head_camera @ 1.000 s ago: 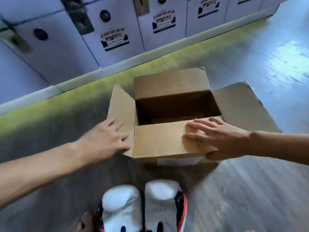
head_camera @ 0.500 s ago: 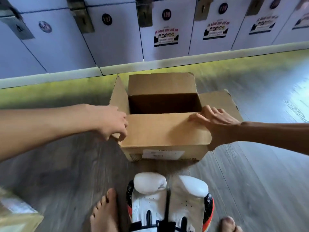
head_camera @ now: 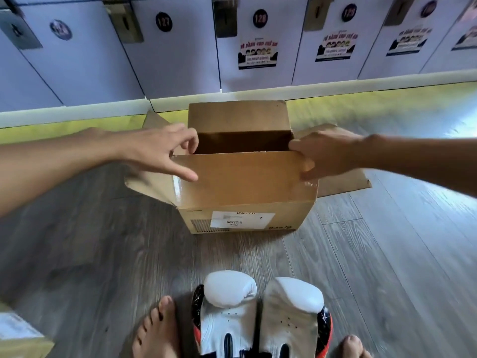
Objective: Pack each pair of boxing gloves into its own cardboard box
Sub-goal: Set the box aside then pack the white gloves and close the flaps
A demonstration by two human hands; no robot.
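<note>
Both hands have shifted onto the near flap: left hand and right hand pinch its two ends. Lockers back the open wood floor. The cardboard box sits open-topped just before them, long axis left-right. The boxing gloves stand nearer, between bare feet.

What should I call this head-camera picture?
Left hand and right hand on the open cardboard box, boxing gloves waiting on the floor.

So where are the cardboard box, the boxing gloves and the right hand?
cardboard box [head_camera: 245,177], head view, on its near flap.
boxing gloves [head_camera: 229,288], head view, on the left glove's padding.
right hand [head_camera: 333,156], head view, on its back.
</note>
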